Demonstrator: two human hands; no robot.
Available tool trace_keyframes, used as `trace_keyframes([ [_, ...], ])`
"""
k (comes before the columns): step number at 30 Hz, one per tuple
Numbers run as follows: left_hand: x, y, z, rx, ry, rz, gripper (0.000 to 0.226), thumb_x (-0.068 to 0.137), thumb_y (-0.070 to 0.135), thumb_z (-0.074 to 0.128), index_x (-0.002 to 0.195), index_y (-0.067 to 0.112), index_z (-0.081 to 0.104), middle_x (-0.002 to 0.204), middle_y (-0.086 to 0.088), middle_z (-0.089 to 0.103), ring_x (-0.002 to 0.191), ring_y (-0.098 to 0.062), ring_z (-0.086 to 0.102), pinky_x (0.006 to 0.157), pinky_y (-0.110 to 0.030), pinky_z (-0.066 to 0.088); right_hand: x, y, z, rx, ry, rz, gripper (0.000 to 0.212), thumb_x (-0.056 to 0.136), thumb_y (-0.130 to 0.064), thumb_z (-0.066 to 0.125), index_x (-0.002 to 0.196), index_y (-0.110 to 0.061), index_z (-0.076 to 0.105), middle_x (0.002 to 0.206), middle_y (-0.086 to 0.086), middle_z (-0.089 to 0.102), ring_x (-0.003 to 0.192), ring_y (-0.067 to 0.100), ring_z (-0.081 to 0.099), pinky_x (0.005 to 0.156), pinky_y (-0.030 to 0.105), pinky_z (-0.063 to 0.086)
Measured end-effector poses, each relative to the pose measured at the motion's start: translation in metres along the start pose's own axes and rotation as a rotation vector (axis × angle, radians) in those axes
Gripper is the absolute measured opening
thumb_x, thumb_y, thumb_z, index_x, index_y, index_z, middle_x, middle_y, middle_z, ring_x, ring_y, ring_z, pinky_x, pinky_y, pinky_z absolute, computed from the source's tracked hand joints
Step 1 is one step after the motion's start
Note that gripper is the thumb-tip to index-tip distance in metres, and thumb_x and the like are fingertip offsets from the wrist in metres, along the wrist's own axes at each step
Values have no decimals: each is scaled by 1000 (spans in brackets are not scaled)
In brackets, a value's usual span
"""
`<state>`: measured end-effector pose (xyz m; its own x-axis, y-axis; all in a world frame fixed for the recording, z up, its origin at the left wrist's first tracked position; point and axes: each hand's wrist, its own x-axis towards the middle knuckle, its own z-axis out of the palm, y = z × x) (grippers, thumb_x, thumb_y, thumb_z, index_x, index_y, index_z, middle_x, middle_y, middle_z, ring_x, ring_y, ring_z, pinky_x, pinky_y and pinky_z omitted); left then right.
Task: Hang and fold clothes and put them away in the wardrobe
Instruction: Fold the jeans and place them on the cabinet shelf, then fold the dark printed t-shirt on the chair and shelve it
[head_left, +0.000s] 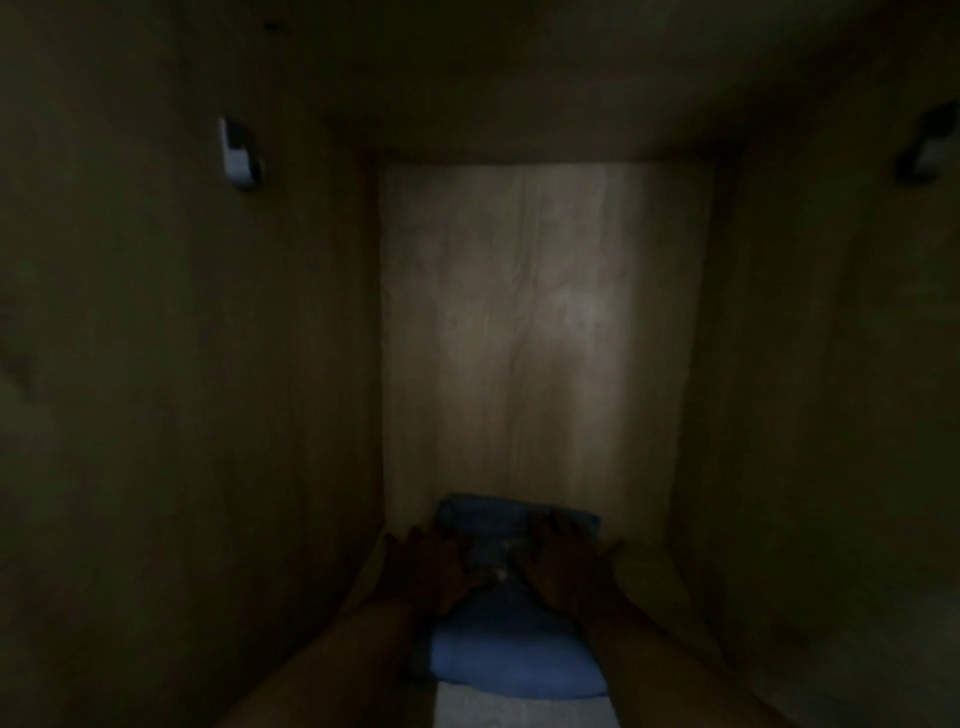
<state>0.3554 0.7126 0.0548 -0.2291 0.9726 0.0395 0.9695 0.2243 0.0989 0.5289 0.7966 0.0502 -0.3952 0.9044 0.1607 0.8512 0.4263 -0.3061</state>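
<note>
I look into a dark wooden wardrobe compartment. A folded blue garment (511, 654) lies on its floor, reaching back to the pale rear panel (545, 332). My left hand (426, 571) rests flat on the garment's left side with fingers spread. On its right side lies my right hand (563, 564), also flat with straight fingers. Both forearms come in from the bottom of the view. A whitish folded cloth (524, 709) shows under the blue garment's near edge.
The left side wall (208, 364) and right side wall (831, 364) of the compartment close in on both sides. A small white fitting (239, 153) sits on the left wall, and another fitting (927, 148) on the right wall. The shelf floor (644, 571) shows beside the garment.
</note>
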Motion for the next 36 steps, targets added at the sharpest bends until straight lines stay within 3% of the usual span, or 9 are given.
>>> trace_keyframes([
  [4, -29, 11, -23, -5, 86, -10, 82, 86, 80, 21, 153, 34, 31, 157, -3, 36, 138, -32, 40, 113, -54, 29, -6, 5, -9, 139, 38, -56, 106, 70, -95, 2, 147, -32, 39, 151, 1, 42, 136, 26, 42, 113, 54, 32],
  [6, -58, 16, -37, -12, 82, -31, 77, 90, 72, 31, 151, 25, 35, 153, -5, 41, 135, -30, 44, 112, -46, 34, -28, -5, -27, 126, -3, -57, 88, 82, -87, 11, 145, -33, 40, 150, 0, 42, 135, 26, 41, 113, 51, 32],
  [9, -119, 20, -55, 38, 188, -5, 68, 89, 65, 33, 133, 18, 54, 135, -11, 57, 120, -29, 57, 100, -37, 47, -74, -28, -51, 109, 37, -42, 54, 101, -51, 35, 146, -23, 40, 149, 4, 41, 136, 28, 39, 113, 45, 31],
  [13, -218, 22, -70, -120, 173, 13, 52, 92, 55, 50, 133, 23, 52, 133, -8, 60, 119, -30, 60, 93, -37, 50, -162, -66, -65, 245, 31, -64, 70, 98, -59, 39, 148, -10, 38, 149, 14, 42, 137, 34, 41, 113, 44, 34],
  [15, -278, 21, -66, -203, 172, 0, 56, 90, 57, 51, 136, 25, 51, 135, -6, 60, 121, -28, 59, 95, -35, 49, -212, -83, -49, 245, 19, -127, 92, 88, -79, 18, 153, -15, 32, 156, 11, 36, 143, 31, 35, 117, 43, 30],
  [19, -420, 13, -36, -271, 151, -70, 52, 93, 57, 48, 136, 28, 54, 131, -1, 64, 119, -23, 60, 96, -32, 49, -344, -123, -12, 156, -124, -130, 69, 98, -66, 21, 158, -33, 10, 165, -7, 7, 152, 27, 7, 116, 61, -1],
  [22, -523, -16, -13, -259, 150, -189, 50, 92, 60, 47, 128, 28, 60, 124, 1, 66, 110, -20, 64, 88, -31, 52, -441, -163, 6, 103, -181, -217, 65, 100, -62, 24, 157, -33, 14, 167, -5, 5, 153, 26, 1, 114, 68, -4],
  [27, -684, -100, 21, -255, 154, -552, 64, 89, 66, 48, 143, 32, 44, 140, 6, 56, 123, -16, 56, 102, -35, 46, -571, -244, 55, 115, -231, -402, 62, 101, -57, 27, 156, -30, 19, 167, -3, 6, 154, 24, -4, 116, 67, -3],
  [36, -961, -220, 43, -241, 209, -1159, 64, 92, 63, 48, 146, 31, 39, 144, 5, 51, 127, -19, 54, 100, -35, 44, -748, -462, 126, 195, -584, -942, 62, 104, -51, 28, 158, -26, 13, 167, -2, 5, 154, 22, -6, 116, 65, -7],
])
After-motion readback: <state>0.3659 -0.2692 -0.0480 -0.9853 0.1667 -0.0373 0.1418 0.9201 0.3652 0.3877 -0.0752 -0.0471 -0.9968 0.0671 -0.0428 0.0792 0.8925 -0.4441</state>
